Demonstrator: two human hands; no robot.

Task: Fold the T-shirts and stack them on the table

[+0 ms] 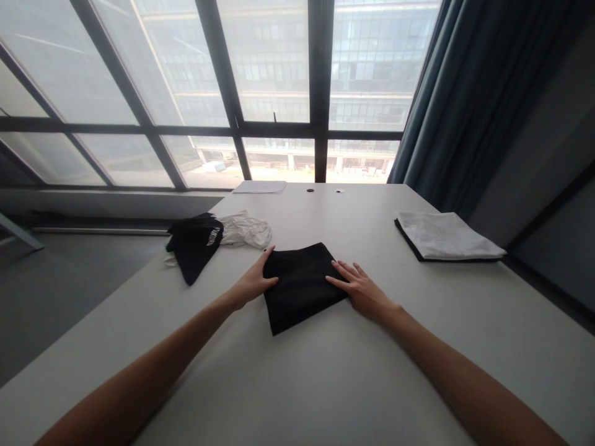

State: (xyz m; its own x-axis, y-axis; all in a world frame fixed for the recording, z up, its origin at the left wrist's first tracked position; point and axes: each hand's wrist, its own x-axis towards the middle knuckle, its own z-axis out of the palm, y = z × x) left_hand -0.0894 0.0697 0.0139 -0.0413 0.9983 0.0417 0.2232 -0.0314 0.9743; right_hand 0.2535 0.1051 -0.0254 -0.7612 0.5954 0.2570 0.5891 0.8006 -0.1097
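Our right hand [360, 288] lies spread, unclenched, on the cloth [302, 285]; whether our left hand [253, 280] grips its left edge, we cannot tell. Black, smooth, folded roughly square, it lies on the table [307, 384] between a rumpled pile [199, 241] and a stack [446, 236].

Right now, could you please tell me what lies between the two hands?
In the head view, a black cloth lies between the left hand and right hand.

Tall windows [272, 56] stand behind the counter [302, 387]; a blue curtain [432, 130] hangs beyond the counter's far right corner, paper [260, 187] lies at its far left.
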